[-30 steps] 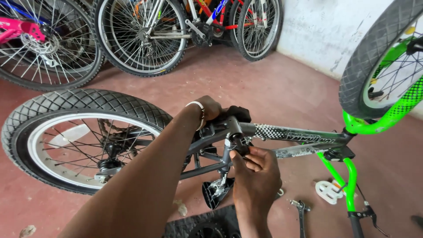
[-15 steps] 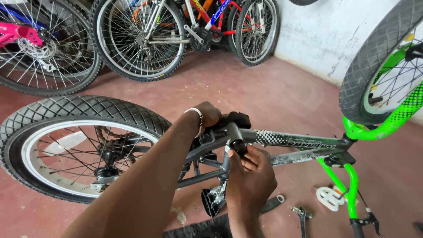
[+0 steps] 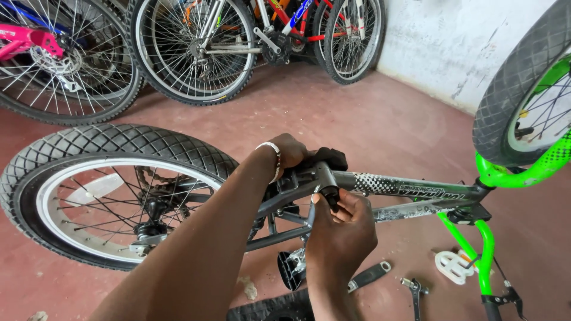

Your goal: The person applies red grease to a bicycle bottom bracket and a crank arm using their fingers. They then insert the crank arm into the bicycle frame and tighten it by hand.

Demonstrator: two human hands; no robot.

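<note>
We find the small bicycle frame (image 3: 410, 189) lying inverted on the red floor (image 3: 369, 119), wheels uppermost, which puts the seat-tube junction (image 3: 324, 178) at working height in front of us. Our left hand (image 3: 291, 151) is closed over the top of that junction, fingers pressed together around the dark clamp area; in our judgement this grip steadies the frame against turning. Our right hand (image 3: 342, 229) sits just below, its fingers (image 3: 351, 205) pinching a small dark bolt or fitting (image 3: 329, 195) at the junction; whether a tool is in the hand we cannot tell. A light bracelet (image 3: 272, 156) is on the left wrist.

The rear wheel (image 3: 113, 196), with white rim and knobby tyre, stands to the left of the hands. The green fork (image 3: 485, 249) and front wheel (image 3: 529, 101) are at the right. On the floor lie a black crank arm (image 3: 369, 276), a spanner (image 3: 415, 291) and a white pedal (image 3: 452, 266), all near the right hand but apart from it. Other bicycles (image 3: 196, 47) lean against the far wall.

Against the frame half a second earlier, both hands keep the same hold on the junction. The view has shifted slightly, and the right hand appears a little lower; the loose parts on the floor have not moved.
</note>
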